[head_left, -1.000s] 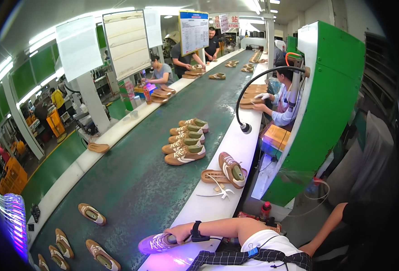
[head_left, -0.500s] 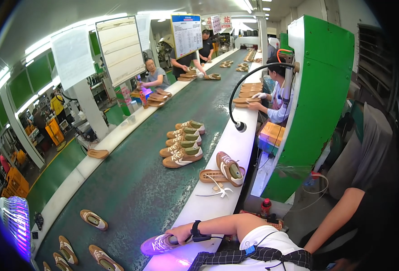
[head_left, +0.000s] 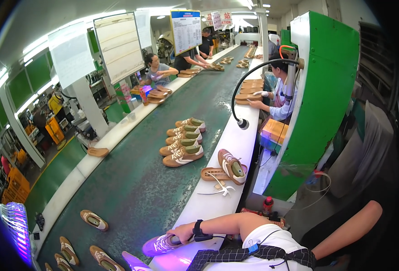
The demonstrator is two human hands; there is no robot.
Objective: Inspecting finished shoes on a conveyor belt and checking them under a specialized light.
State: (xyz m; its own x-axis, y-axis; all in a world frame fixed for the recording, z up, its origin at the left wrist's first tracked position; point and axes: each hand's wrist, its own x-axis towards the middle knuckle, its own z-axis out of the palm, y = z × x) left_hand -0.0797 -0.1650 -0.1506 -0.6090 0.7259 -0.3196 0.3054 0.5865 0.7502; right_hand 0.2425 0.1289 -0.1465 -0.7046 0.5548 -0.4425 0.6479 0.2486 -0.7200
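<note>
My right hand (head_left: 181, 232) reaches left across the white ledge. Its fingers are closed on the heel end of a low lace-up sneaker (head_left: 160, 245), which looks purple under the violet light. A black strap and a small dark device sit on that wrist. Along the lower edge pokes a pointed, purple-lit piece (head_left: 135, 261), perhaps part of another shoe; what supports it is hidden. My left hand is out of sight. Farther up the ledge, a brown sneaker (head_left: 232, 167) leans on a tan sole (head_left: 212, 174), with a white strip-like piece (head_left: 224, 190) beside them.
Several paired brown sneakers (head_left: 184, 155) ride the green conveyor (head_left: 131, 198), with single ones (head_left: 94, 220) at lower left. A green cabinet (head_left: 321, 104) and black gooseneck tube (head_left: 235, 90) stand at right. Co-workers (head_left: 280, 90) line both sides. A bare arm (head_left: 348, 232), owner unclear, crosses lower right.
The purple-lit piece has come into view at the lower edge. The bare arm has shifted right and down. Across the belt, the grey-shirted co-worker has raised an arm. My grip stays the same.
</note>
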